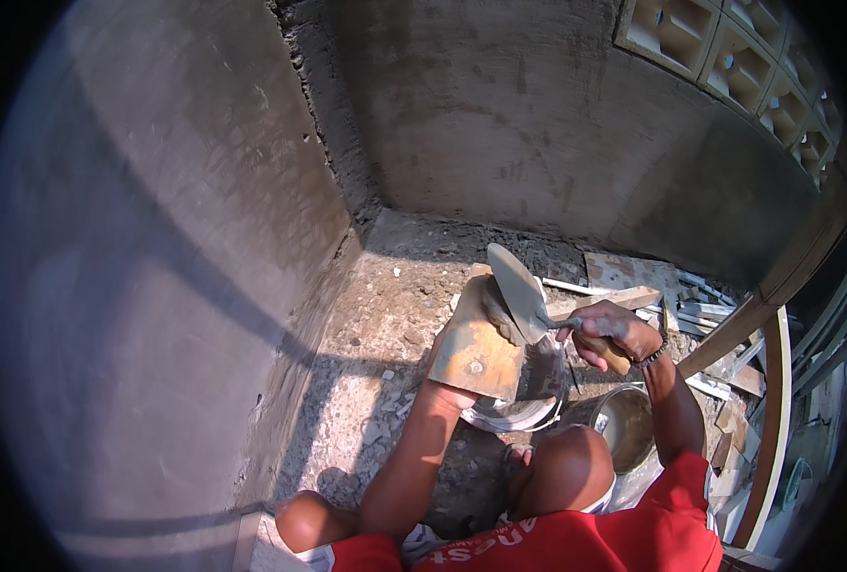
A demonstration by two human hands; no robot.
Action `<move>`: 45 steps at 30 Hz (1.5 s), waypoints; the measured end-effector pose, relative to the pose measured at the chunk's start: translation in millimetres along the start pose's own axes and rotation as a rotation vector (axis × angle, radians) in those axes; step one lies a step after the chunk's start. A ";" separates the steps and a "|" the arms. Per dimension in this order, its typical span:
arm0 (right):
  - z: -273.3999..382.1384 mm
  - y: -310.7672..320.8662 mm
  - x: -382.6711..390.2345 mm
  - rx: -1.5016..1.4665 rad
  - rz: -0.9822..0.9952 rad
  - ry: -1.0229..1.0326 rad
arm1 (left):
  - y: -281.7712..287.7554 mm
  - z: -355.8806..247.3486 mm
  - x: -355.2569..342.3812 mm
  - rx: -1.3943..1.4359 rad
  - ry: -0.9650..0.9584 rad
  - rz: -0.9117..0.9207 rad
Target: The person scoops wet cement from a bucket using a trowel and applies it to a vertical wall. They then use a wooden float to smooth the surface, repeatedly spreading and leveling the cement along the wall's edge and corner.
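My left hand (440, 374) is mostly hidden under a square wooden mortar board (476, 345) that it holds up, tilted, with a lump of grey mortar (500, 310) on its top edge. My right hand (607, 331) grips the wooden handle of a pointed steel trowel (519, 291); the blade rests against the mortar on the board. Below the board sits a white bucket (514, 415), partly hidden. I am squatting, knees at the bottom of the picture.
A freshly plastered grey wall (156, 238) fills the left, meeting another plastered wall (538, 114) at a rough corner. A metal pot (629, 424) stands by my right knee. Timber offcuts and planks (633, 286) lie on the rubble floor at right. Vent blocks (729, 57) sit high up.
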State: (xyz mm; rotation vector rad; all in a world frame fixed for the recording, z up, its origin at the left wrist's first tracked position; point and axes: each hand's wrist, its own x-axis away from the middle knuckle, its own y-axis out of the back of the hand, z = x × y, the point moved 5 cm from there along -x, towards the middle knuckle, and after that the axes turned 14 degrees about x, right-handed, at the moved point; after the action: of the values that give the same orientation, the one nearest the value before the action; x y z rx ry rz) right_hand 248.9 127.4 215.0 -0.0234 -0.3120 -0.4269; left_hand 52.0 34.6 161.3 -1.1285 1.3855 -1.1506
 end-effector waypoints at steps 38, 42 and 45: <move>405.3 -176.4 -43.5 -1.251 0.135 0.354 | -356.8 -156.1 -19.7 -0.159 -0.314 -0.116; 493.6 -190.3 -34.1 -1.294 -0.012 0.365 | -425.8 -193.7 -13.7 -0.256 -0.302 -0.077; 556.5 -187.1 -34.2 -1.318 -0.080 0.416 | -539.4 -225.5 1.0 -0.472 -0.573 -0.152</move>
State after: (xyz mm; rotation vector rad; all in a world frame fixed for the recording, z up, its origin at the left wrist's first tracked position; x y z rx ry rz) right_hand -20.4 19.4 726.5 -1.1970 0.4231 -0.6409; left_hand -135.3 -12.6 713.2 -1.7592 1.1463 -0.5266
